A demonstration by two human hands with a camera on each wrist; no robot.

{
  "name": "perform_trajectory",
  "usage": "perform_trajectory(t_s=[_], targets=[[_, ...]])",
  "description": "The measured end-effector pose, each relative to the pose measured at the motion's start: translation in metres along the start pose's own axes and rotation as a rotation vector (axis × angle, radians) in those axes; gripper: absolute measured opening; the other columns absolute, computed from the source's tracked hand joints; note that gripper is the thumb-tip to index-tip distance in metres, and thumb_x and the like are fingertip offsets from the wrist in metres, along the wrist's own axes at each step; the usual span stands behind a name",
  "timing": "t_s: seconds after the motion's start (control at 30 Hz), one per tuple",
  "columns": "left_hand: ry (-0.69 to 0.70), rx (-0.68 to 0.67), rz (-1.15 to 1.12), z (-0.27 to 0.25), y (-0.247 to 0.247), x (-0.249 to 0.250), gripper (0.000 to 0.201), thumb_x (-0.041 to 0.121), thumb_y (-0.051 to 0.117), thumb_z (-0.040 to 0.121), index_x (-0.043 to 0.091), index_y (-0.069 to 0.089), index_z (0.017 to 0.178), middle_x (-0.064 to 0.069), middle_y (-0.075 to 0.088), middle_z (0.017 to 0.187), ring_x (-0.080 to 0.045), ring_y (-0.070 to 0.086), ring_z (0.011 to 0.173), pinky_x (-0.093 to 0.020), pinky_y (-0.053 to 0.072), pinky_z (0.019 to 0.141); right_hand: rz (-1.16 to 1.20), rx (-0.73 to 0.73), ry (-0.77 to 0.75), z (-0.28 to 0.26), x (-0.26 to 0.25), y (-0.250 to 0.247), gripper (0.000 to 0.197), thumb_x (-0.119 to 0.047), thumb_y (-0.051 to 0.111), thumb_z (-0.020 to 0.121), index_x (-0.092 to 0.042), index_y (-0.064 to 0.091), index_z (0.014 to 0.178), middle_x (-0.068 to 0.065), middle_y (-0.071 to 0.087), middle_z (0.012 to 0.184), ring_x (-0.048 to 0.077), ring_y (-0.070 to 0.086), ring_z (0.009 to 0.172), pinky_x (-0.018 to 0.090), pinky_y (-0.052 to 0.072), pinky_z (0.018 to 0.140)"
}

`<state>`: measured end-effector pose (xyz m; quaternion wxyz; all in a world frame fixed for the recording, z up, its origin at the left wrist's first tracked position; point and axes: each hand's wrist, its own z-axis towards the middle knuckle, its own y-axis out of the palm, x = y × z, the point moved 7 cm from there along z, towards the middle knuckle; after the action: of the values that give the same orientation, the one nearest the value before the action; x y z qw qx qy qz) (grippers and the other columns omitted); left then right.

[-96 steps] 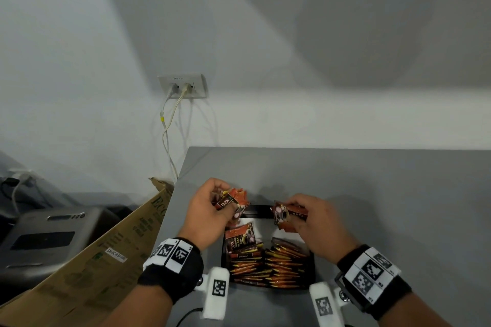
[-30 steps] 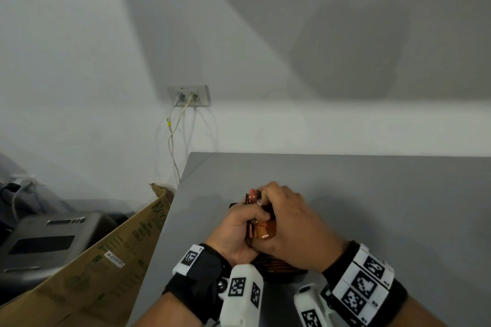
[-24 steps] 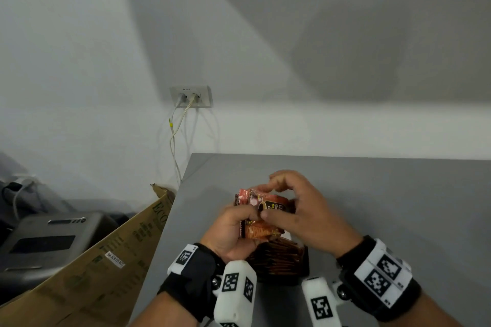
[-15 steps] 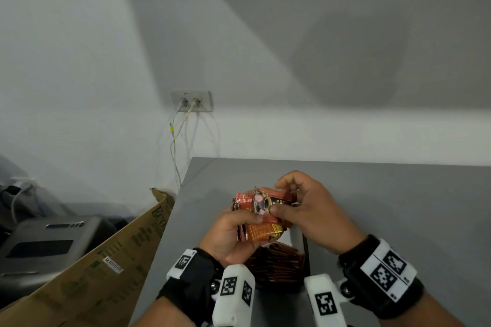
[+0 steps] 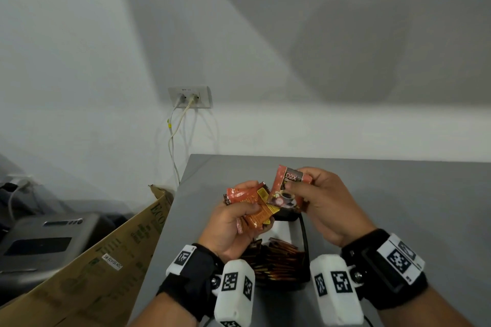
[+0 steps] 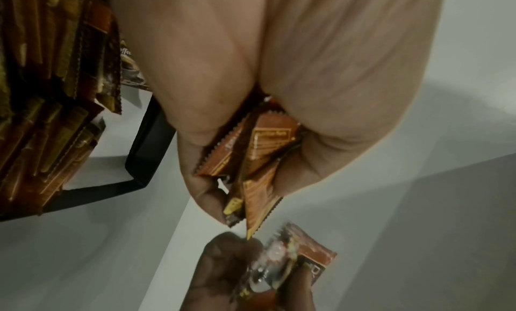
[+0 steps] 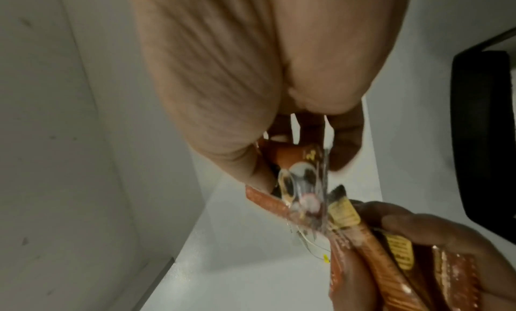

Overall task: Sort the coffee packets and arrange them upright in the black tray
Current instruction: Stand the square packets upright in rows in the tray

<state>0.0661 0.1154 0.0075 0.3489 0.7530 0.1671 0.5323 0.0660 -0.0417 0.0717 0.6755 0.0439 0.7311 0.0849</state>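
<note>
My left hand point(image 5: 239, 214) grips a small bunch of orange coffee packets point(image 5: 251, 203) above the black tray point(image 5: 304, 236); the same bunch point(image 6: 251, 152) shows between its fingers in the left wrist view. My right hand point(image 5: 308, 194) pinches a single red D2X coffee packet point(image 5: 285, 190) by thumb and fingers, just right of the bunch and overlapping it. That single packet point(image 7: 296, 179) appears blurred in the right wrist view. Inside the tray, several dark orange packets point(image 5: 273, 260) stand on edge in rows near me. The tray's far part is hidden by my hands.
The grey table point(image 5: 398, 207) has its left edge point(image 5: 170, 215) close to the tray. Beyond that edge lean a cardboard box point(image 5: 93, 268) and a grey machine point(image 5: 39, 241). A wall socket point(image 5: 190, 97) with cables hangs behind.
The hands lifted from the tray and came together over it. Now the right hand has drawn one D2X packet up and to the right, out of the bunch that the left hand keeps.
</note>
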Motion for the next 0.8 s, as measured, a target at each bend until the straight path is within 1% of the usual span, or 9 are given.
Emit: perform_trajectory(t_s=[0.2,0.3,0.37,0.43,0.5,0.6,0.63,0.7,0.8], targets=[[0.024,0.019,0.075,-0.005,0.008,0.003,0.048,-0.007,0.065,0.067,0.016,0.067,0.11,-0.019,0.071,0.107,-0.032,0.069,0.082,-0.042,0.052,0.072,-0.061,-0.029,0.077,0.004,0.011,-0.004,0.019,0.006,0.069,0.086,0.001,0.068,0.105,0.021,0.074,0.099,0.029,0.071,0.084,0.039,0.059,0.076],[0.025,0.015,0.099,-0.007,0.015,0.001,0.047,-0.004,0.065,0.071,0.016,0.062,0.113,-0.019,0.069,0.108,-0.032,0.069,0.083,-0.039,0.056,0.064,-0.113,-0.101,0.152,0.002,0.021,0.001,0.014,0.004,0.07,0.087,-0.001,0.071,0.1,0.021,0.075,0.095,0.028,0.072,0.082,0.038,0.057,0.074],[0.01,0.028,0.094,-0.006,0.016,-0.003,0.045,0.003,0.069,0.076,0.015,0.061,0.118,-0.02,0.067,0.109,-0.031,0.068,0.084,-0.039,0.056,0.066,-0.113,-0.063,0.126,0.0,0.02,0.0,0.008,0.002,0.069,0.089,-0.005,0.071,0.091,0.019,0.074,0.089,0.026,0.071,0.076,0.038,0.058,0.069],[-0.015,0.073,0.053,-0.006,0.014,-0.008,0.04,0.015,0.077,0.081,0.014,0.063,0.118,-0.019,0.064,0.105,-0.026,0.065,0.083,-0.038,0.055,0.067,-0.204,0.019,-0.042,-0.002,0.005,-0.008,0.01,-0.002,0.069,0.091,-0.011,0.073,0.087,0.012,0.075,0.085,0.024,0.072,0.076,0.037,0.06,0.071],[-0.032,0.131,-0.033,-0.005,0.011,-0.012,0.029,0.026,0.077,0.084,0.016,0.065,0.109,-0.012,0.063,0.095,-0.02,0.06,0.076,-0.035,0.054,0.064,-0.49,0.096,-0.377,-0.01,-0.019,-0.013,0.012,-0.006,0.073,0.089,-0.017,0.077,0.088,0.0,0.075,0.084,0.016,0.072,0.079,0.028,0.058,0.076],[-0.019,0.148,-0.089,-0.002,0.019,-0.014,0.018,0.029,0.07,0.085,0.017,0.063,0.097,-0.008,0.067,0.087,-0.018,0.06,0.071,-0.031,0.052,0.06,-0.921,-0.011,-0.856,-0.033,-0.028,0.006,0.013,-0.009,0.074,0.088,-0.018,0.08,0.096,-0.005,0.066,0.087,0.011,0.06,0.085,0.021,0.049,0.076],[0.0,0.144,-0.063,-0.001,0.022,-0.013,0.014,0.022,0.068,0.087,0.018,0.061,0.098,-0.009,0.068,0.088,-0.019,0.062,0.07,-0.03,0.051,0.059,-0.977,-0.096,-0.921,-0.039,-0.02,0.012,0.013,-0.012,0.07,0.091,-0.017,0.08,0.097,-0.004,0.065,0.088,0.012,0.056,0.086,0.019,0.046,0.076],[0.057,0.178,0.02,0.002,0.022,-0.009,0.027,-0.002,0.062,0.087,0.018,0.06,0.104,-0.015,0.067,0.088,-0.026,0.063,0.07,-0.03,0.052,0.056,-1.007,-0.203,-0.954,-0.043,-0.005,0.016,0.017,-0.018,0.064,0.093,-0.017,0.081,0.098,-0.004,0.063,0.088,0.014,0.052,0.088,0.019,0.044,0.076],[0.139,0.194,0.112,0.004,0.023,-0.001,0.045,-0.021,0.058,0.081,0.012,0.06,0.111,-0.023,0.061,0.096,-0.033,0.063,0.074,-0.032,0.054,0.053,-0.958,-0.231,-0.881,-0.043,0.0,0.006,0.019,-0.022,0.064,0.093,-0.021,0.081,0.102,-0.006,0.064,0.091,0.014,0.056,0.089,0.021,0.047,0.076]])
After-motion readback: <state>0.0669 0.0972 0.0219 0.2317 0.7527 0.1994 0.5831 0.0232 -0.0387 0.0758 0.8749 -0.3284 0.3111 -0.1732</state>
